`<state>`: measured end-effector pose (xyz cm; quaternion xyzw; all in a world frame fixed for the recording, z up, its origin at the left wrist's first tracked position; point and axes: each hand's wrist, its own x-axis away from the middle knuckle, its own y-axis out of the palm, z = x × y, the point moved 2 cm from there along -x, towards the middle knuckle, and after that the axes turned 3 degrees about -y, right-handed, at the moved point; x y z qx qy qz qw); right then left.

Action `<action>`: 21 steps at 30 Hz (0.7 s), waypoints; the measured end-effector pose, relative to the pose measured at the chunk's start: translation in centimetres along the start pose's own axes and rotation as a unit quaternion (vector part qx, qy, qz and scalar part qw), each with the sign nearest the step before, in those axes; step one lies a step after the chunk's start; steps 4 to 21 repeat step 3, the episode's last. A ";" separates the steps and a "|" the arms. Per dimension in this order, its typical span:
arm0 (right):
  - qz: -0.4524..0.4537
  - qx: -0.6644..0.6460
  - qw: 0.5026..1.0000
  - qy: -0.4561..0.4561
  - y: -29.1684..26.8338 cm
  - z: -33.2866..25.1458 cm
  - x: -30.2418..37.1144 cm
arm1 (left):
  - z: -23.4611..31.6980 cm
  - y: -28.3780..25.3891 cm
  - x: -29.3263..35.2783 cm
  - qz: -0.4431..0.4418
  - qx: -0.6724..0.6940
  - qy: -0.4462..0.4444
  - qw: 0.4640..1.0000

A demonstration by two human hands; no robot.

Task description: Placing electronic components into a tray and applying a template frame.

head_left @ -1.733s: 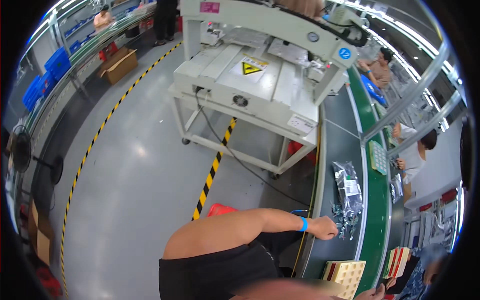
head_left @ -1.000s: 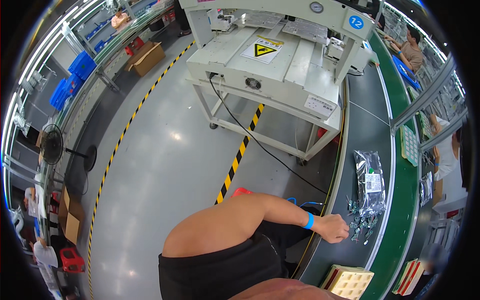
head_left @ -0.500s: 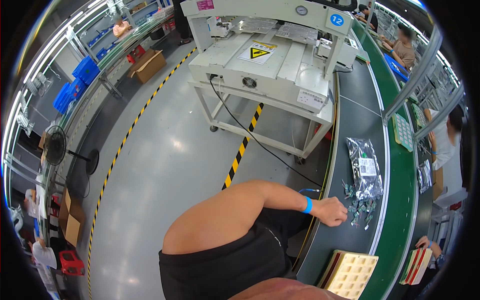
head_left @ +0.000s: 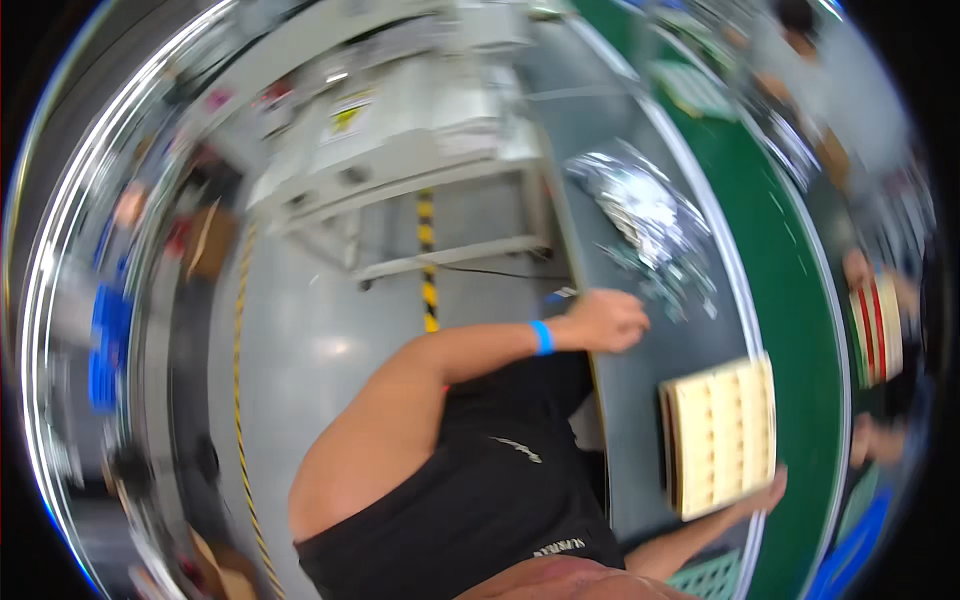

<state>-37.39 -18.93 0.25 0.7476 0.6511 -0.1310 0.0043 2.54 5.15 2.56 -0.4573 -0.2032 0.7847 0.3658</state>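
Note:
My left hand (head_left: pixel 608 321), with a blue band at its wrist, hovers by the near edge of the dark bench. Its fingers are curled in; blur hides whatever may be between them. Just beyond it lies a loose pile of small green circuit boards with wires (head_left: pixel 678 288), beside a shiny silver bag (head_left: pixel 640 195). At the lower right, my right hand (head_left: pixel 772 492) grips the corner of a stack of cream trays (head_left: pixel 722 435) with rows of square pockets. Its fingers show only in part.
A green conveyor belt (head_left: pixel 745 190) with pale rails runs along the bench's far side. Across it, other people handle a red-and-cream tray stack (head_left: pixel 876 330). A white machine on a frame (head_left: pixel 400 150) stands ahead. A light green crate (head_left: pixel 708 575) is at the bottom.
The view has swung round and blurred, shifting the bench upward in the picture. My right hand has come into sight at the trays. My left hand has drawn away from the boards.

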 end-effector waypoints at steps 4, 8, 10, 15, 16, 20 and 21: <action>0.082 0.090 0.992 0.011 -0.6 0.7 -0.7 | 0.2 1.1 -0.9 -0.045 -0.001 -0.015 0.999; 0.082 0.090 0.992 0.011 -0.6 0.7 -0.7 | 0.2 1.1 -0.9 -0.045 -0.001 -0.015 0.999; 0.082 0.090 0.992 0.011 -0.6 0.7 -0.7 | 0.2 1.1 -0.9 -0.045 -0.001 -0.015 0.999; 0.082 0.090 0.992 0.011 -0.6 0.7 -0.7 | 0.2 1.1 -0.9 -0.045 -0.001 -0.015 0.999; 0.082 0.090 0.992 0.011 -0.6 0.7 -0.7 | 0.2 1.1 -0.9 -0.045 -0.001 -0.015 0.999; 0.082 0.090 0.992 0.011 -0.6 0.7 -0.7 | 0.2 1.1 -0.9 -0.045 -0.001 -0.015 0.999; 0.082 0.090 0.992 0.011 -0.6 0.7 -0.7 | 0.2 1.1 -0.9 -0.045 -0.001 -0.015 0.999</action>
